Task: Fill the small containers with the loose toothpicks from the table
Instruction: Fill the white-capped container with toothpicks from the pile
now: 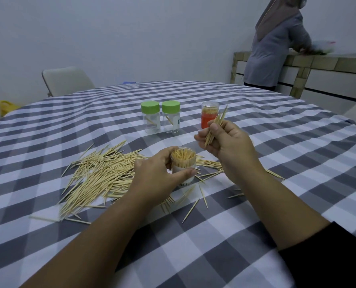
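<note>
My left hand (155, 176) grips a clear open container (183, 163) standing on the table, packed with upright toothpicks. My right hand (229, 142) is raised just to its right and pinches a small bundle of toothpicks (215, 126) between thumb and fingers, tips pointing up. A large heap of loose toothpicks (102, 175) lies left of the container, with more scattered around and under my hands. Farther back stand two clear jars with green lids (150, 116) (170, 116), each holding a toothpick or two, and an open orange-labelled container (209, 116) full of toothpicks.
A grey-and-white checked cloth (256, 204) covers the round table. A folding chair (65, 80) stands behind it on the left. A person (274, 48) stands at a tiled counter (318, 65) at the back right. A yellow bag (6, 107) sits on the floor far left.
</note>
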A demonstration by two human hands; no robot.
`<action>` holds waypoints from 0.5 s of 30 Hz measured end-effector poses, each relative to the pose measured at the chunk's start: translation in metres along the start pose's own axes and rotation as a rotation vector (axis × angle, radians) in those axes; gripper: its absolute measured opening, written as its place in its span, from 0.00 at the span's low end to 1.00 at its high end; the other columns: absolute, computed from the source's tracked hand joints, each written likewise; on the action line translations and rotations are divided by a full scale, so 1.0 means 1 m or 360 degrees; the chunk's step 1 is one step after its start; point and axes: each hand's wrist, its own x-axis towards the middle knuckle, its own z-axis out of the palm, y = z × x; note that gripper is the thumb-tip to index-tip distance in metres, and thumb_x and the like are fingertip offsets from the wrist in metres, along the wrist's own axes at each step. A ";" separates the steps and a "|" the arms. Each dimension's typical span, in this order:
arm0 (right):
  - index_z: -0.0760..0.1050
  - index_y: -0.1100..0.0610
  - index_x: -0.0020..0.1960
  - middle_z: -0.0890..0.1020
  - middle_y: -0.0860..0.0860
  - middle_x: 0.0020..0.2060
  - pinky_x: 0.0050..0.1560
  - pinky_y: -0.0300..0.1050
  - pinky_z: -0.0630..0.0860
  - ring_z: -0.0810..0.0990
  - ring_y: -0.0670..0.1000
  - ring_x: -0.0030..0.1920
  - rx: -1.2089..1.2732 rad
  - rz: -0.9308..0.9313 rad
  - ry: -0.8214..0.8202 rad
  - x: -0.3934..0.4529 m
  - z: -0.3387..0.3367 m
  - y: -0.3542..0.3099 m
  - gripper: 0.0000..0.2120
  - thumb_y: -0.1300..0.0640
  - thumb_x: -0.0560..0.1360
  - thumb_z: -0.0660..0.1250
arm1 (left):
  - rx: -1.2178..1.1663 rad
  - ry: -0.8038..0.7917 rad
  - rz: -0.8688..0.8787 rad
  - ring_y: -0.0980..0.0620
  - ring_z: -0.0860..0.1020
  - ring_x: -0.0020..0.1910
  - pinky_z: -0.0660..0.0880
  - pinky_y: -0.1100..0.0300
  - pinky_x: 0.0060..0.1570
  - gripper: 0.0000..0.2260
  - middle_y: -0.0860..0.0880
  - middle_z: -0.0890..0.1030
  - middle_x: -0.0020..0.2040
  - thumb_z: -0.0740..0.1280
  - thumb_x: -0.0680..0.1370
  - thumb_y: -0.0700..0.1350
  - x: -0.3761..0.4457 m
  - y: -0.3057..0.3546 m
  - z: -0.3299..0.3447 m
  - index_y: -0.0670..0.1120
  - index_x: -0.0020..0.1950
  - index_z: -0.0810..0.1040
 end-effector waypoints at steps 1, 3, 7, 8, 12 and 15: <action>0.74 0.57 0.49 0.82 0.53 0.38 0.51 0.46 0.80 0.83 0.52 0.46 0.0038 -0.0041 -0.0003 0.000 0.002 0.000 0.08 0.61 0.81 0.56 | 0.0004 -0.0002 0.0001 0.53 0.75 0.59 0.66 0.47 0.66 0.33 0.64 0.80 0.46 0.69 0.62 0.68 0.000 0.000 0.001 0.59 0.66 0.72; 0.74 0.56 0.49 0.82 0.53 0.40 0.52 0.46 0.79 0.83 0.53 0.49 0.0095 -0.0104 -0.0033 -0.002 0.005 0.002 0.09 0.60 0.81 0.56 | -0.0002 0.0005 0.0013 0.54 0.76 0.59 0.65 0.47 0.66 0.32 0.62 0.81 0.47 0.70 0.64 0.67 0.000 0.002 0.001 0.58 0.66 0.73; 0.74 0.54 0.47 0.83 0.51 0.41 0.56 0.47 0.77 0.82 0.52 0.51 -0.0046 -0.0190 -0.0129 -0.008 0.012 0.005 0.09 0.60 0.81 0.57 | -0.0015 -0.0003 0.0049 0.58 0.78 0.55 0.65 0.47 0.66 0.24 0.66 0.79 0.42 0.71 0.64 0.65 0.000 0.004 0.001 0.65 0.58 0.72; 0.74 0.53 0.47 0.83 0.50 0.42 0.55 0.46 0.78 0.82 0.50 0.50 -0.0123 -0.0184 -0.0158 -0.009 0.013 0.006 0.09 0.60 0.81 0.57 | -0.0020 -0.0005 0.0056 0.58 0.78 0.54 0.66 0.47 0.66 0.24 0.65 0.81 0.43 0.70 0.63 0.66 0.000 0.004 0.001 0.66 0.57 0.72; 0.74 0.52 0.47 0.83 0.48 0.48 0.38 0.38 0.79 0.82 0.45 0.46 -0.0340 0.0010 -0.0343 -0.013 0.017 0.009 0.07 0.58 0.81 0.58 | -0.0035 -0.0014 0.0077 0.58 0.79 0.52 0.69 0.46 0.63 0.30 0.60 0.82 0.46 0.68 0.63 0.67 0.000 0.003 0.002 0.61 0.63 0.73; 0.75 0.50 0.48 0.82 0.49 0.53 0.39 0.35 0.78 0.81 0.45 0.49 -0.0408 0.0056 -0.0372 -0.014 0.017 0.010 0.08 0.57 0.81 0.58 | -0.0046 -0.0013 0.0079 0.58 0.79 0.52 0.69 0.46 0.63 0.30 0.60 0.82 0.47 0.68 0.63 0.67 0.000 0.003 0.002 0.60 0.63 0.74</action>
